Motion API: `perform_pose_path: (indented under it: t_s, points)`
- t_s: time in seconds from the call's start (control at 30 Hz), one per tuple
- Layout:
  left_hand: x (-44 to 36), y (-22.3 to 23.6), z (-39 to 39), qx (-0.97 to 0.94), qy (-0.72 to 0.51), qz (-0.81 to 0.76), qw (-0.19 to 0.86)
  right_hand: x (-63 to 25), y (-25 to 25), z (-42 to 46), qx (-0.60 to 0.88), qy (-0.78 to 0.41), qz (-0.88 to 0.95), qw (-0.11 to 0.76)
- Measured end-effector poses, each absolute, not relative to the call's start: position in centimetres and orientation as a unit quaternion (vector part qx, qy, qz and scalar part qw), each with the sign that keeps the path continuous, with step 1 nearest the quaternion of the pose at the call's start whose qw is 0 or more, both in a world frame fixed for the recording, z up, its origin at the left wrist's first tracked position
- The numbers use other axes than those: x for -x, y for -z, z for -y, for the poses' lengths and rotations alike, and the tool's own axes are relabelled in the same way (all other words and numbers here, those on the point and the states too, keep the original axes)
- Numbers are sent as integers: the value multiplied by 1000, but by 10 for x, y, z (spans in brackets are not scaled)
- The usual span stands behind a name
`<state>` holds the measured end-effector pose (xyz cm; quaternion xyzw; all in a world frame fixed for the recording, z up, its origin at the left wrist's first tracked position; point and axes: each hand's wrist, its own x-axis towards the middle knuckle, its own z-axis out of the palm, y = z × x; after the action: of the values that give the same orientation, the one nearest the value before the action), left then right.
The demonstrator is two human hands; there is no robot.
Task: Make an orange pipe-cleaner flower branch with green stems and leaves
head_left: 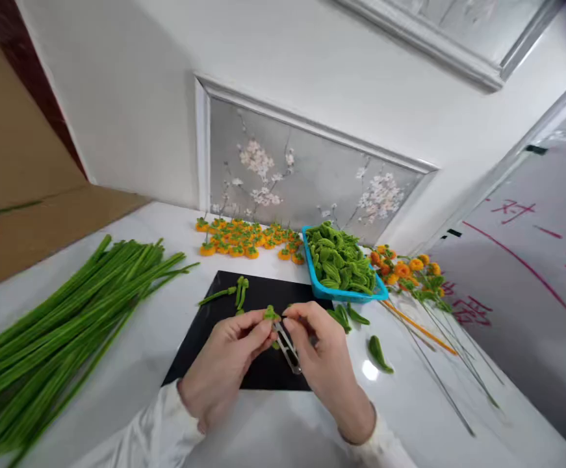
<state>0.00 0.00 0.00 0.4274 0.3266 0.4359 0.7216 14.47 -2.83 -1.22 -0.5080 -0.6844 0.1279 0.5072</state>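
Observation:
My left hand [236, 354] is closed, thumb and forefinger pinching a small fuzzy green chenille piece [270, 313]. Close beside it, my right hand [322, 354] is closed too, its thumb and fingertips pressed together. What those fingertips hold is too small to make out. A slotted silver metal tool [288, 351] slants down between the hands, against the right thumb; whether the right hand grips it I cannot tell. Under both hands lies a black mat [190, 348]. Short bent chenille pieces [241, 290] rest near its far edge.
Long green chenille stems [63, 325] spread across the left. Orange flower heads [236, 237] stand at the back. A blue basket [319, 286] holds green chenille leaves [338, 257]. On the right are a loose leaf [378, 353] and stemmed orange flowers [409, 268].

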Motion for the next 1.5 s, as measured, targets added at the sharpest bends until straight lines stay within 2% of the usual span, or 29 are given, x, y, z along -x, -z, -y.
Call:
perform_pose_path:
  t_s: [0.23, 0.6, 0.93, 1.03, 1.2, 1.37, 1.5]
  points:
    - [0, 6, 5, -490, -429, -327, 685, -139, 17, 31, 473, -24, 726, 500]
    - [-4, 9, 6, -448, -434, -343, 702, -137, 17, 33, 561, 95, 735, 368]
    - [-3, 7, 8, -419, -456, -356, 700, -132, 14, 40, 571, 135, 738, 333]
    - [-2, 6, 7, -420, -450, -348, 707, -135, 16, 38, 542, 81, 750, 370]
    - [-1, 4, 7, -402, -447, -320, 732, -141, 16, 32, 489, -155, 700, 497]
    - [1, 3, 12, -394, -422, -304, 758, -143, 16, 27, 467, -369, 581, 555]
    - [1, 1, 14, -407, -417, -308, 752, -141, 15, 26, 448, -413, 547, 574]
